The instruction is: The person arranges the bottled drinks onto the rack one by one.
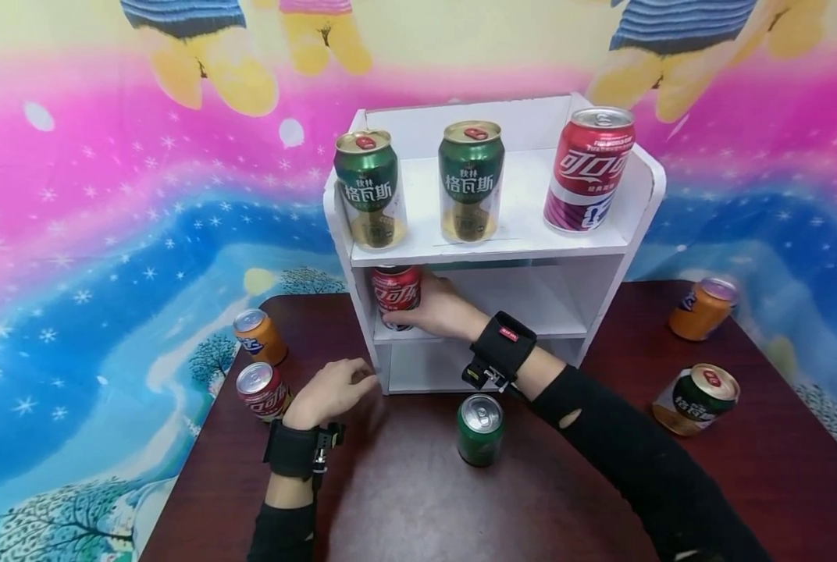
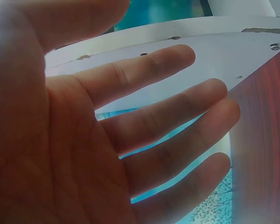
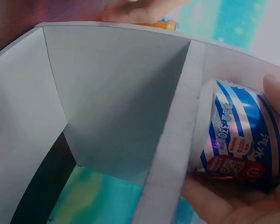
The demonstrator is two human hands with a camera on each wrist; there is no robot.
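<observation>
My right hand grips a red cola can at the left end of the white rack's middle shelf. In the right wrist view, fingers and thumb curl round this can, whose blue-and-white striped side shows; its base is right at the shelf board. My left hand is beside the rack's lower left corner, holding nothing. The left wrist view shows its fingers spread and nearly straight. Nearest to it, a second red can stands on the table.
On the top shelf are two green-and-gold cans and a larger red can. A green can stands in front of the rack. Orange cans stand at both sides, with a green-and-gold can at right.
</observation>
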